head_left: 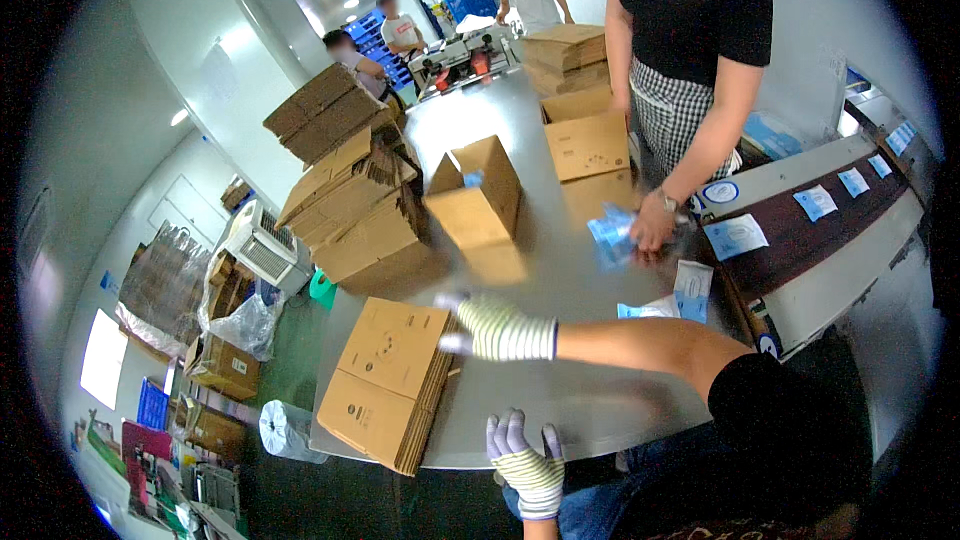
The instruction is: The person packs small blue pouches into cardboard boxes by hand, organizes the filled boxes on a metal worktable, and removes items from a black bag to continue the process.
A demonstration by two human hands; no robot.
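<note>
My right hand [497, 328], in a striped work glove, reaches left across the metal table [570, 390]. Its slightly blurred fingers are apart at the right edge of a stack of flattened brown cartons [385, 360]; whether they touch is unclear. Nearer me, my left hand [527, 465], gloved alike, hangs by the table's front edge with fingers spread and nothing in it. Beyond the stack stands an open carton [475, 195] with something blue inside. Across the table a co-worker's bare hand [652, 228] holds blurred blue-and-white packets [612, 237].
More flattened cartons [355, 195] are piled at the table's left side. Another open carton [588, 147] stands before the co-worker. Packets [692, 292] lie on the table's right, beside a conveyor belt [785, 230] carrying several more. A clear-wrapped roll [290, 430] stands on the floor.
</note>
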